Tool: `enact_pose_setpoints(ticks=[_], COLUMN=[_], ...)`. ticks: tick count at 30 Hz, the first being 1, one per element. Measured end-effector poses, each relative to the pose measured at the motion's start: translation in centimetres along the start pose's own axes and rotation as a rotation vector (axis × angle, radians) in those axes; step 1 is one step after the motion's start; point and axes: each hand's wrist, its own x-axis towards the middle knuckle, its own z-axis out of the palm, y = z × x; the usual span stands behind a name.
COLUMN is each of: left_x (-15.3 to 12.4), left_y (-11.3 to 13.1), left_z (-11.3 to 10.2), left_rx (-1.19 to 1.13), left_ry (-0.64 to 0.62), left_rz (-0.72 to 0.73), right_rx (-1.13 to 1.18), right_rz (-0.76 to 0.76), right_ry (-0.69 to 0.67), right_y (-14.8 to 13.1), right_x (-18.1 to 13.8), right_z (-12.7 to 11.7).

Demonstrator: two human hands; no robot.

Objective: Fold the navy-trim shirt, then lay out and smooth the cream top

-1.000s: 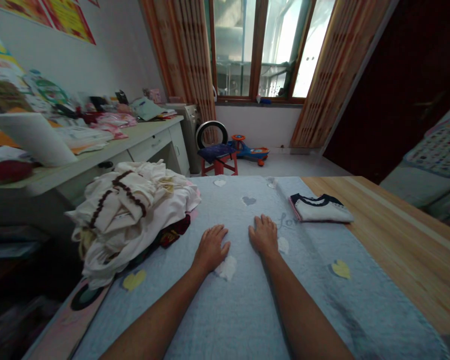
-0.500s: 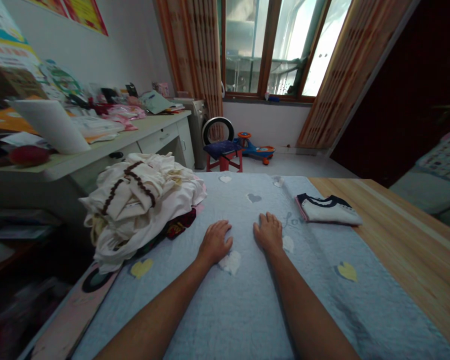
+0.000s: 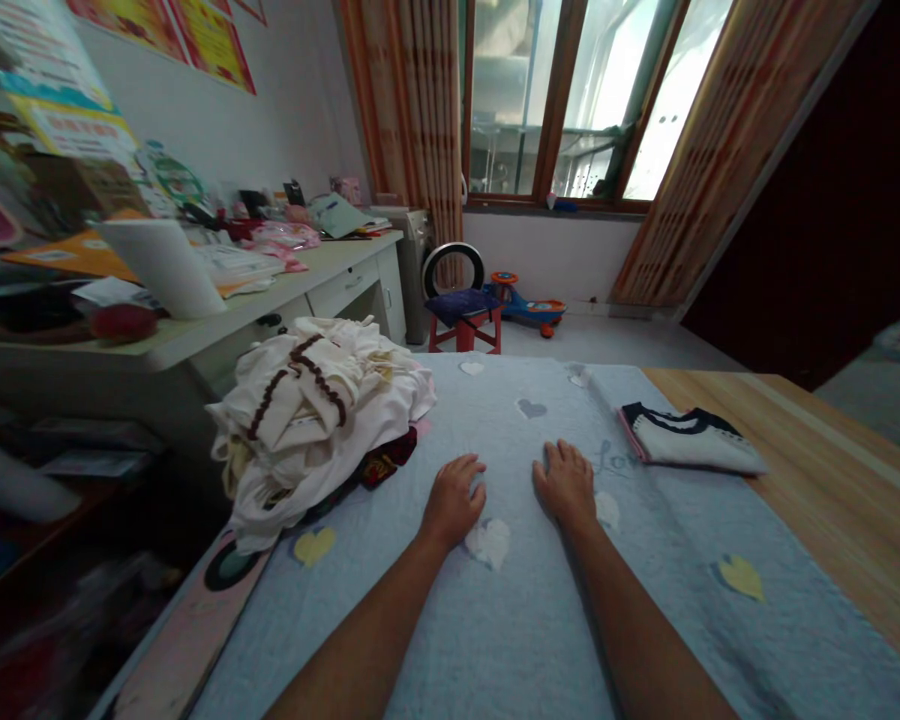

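Note:
Both my hands rest on a light blue cloth (image 3: 495, 630) with heart patterns, spread over a wooden table. My left hand (image 3: 454, 502) lies with its fingers loosely bent and apart, nothing in it. A little to its right, my right hand (image 3: 566, 488) is flat on the cloth, fingers stretched out, also holding nothing. Left of my left hand sits a heaped pile of white clothes (image 3: 322, 420) with brown ruffle trim; a dark red patterned garment (image 3: 390, 458) shows underneath. Right of my right hand lies a folded white top (image 3: 694, 440) with a navy collar.
A pinkish long flat box or board (image 3: 195, 630) lies along the table's left edge. Bare wood (image 3: 832, 440) shows at the right. Beyond are a cluttered desk (image 3: 300, 290), a red stool (image 3: 465, 335) with a dark cushion, and a blue ride-on toy (image 3: 529, 308).
The view has turned slightly left, so everything appears shifted right and a little lower. My hands stay on the cloth in about the same place; the clothes have not moved.

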Motion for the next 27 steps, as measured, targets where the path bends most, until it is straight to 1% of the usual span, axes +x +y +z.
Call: enact_pose_setpoints(ticks=[2,4,7,9,11,12,14,16,18,23,27], left_x=[0.1,0.3,0.9,1.3,1.6,1.7,2.0,2.2,2.4,2.7,2.6], left_y=[0.2,0.7,1.5,1.6,1.3,1.1,0.5,0.0,-0.2,0.2,0.9], left_z=[-0.9,-2.8,-6.9,-9.9,-12.3,-13.3,-14.6,-15.1,-15.2,-14.5,-13.9], left_rx=[0.012,0.070,0.184,0.254,0.341,0.378,0.424,0.474,0.523,0.573,0.570], left_ry=[0.145,0.295,0.503,0.639,0.719,0.701,0.625,0.580,0.547,0.477,0.434], left_rz=[-0.012,-0.003,-0.017,-0.086,-0.170,-0.221,-0.319,-0.403,-0.438,-0.409,-0.341], right_rx=[-0.001,0.001,0.003,0.003,0.003,0.004,0.009,0.015,0.020,0.026,0.023], right_rz=[0.001,0.001,-0.008,-0.013,-0.012,-0.012,-0.012,-0.012,-0.007,-0.007,-0.005], right_ry=[0.000,-0.005,0.004,0.012,0.014,0.013,0.010,0.003,-0.004,-0.012,-0.027], right_y=[0.1,0.1,0.2,0.2,0.2,0.2,0.2,0.2,0.3,0.3,0.2], right_x=[0.0,0.0,0.0,0.0,-0.1,-0.1,0.0,0.0,0.1,0.1,0.0], right_z=[0.1,0.1,0.2,0.2,0.2,0.2,0.2,0.2,0.2,0.2,0.0])
